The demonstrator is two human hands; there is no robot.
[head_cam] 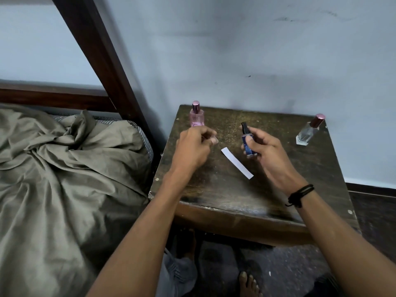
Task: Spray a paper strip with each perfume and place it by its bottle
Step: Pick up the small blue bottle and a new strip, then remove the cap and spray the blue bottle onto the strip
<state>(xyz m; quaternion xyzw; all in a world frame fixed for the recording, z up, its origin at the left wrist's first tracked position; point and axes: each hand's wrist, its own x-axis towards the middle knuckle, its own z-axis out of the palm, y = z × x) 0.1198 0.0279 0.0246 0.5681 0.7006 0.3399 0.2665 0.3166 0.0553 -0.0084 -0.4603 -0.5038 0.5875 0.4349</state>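
Center frame: my right hand (265, 151) is gripping a small blue perfume bottle (248, 145), fingers wrapped round it, nozzle up, over the dark wooden surface (214, 189). My left hand (196, 146) is hovering w/ fingers curled together just below the pink bottle (197, 117); can't tell if they're pinching anything. A white paper strip (236, 162) is lying flat and diagonal btwn both hands. A clear bottle (308, 132) w/ maroon cap is standing at the surface's upper-right corner. A bed (53, 97) w/ a rumpled olive sheet (75, 157) is filling the frame's left.
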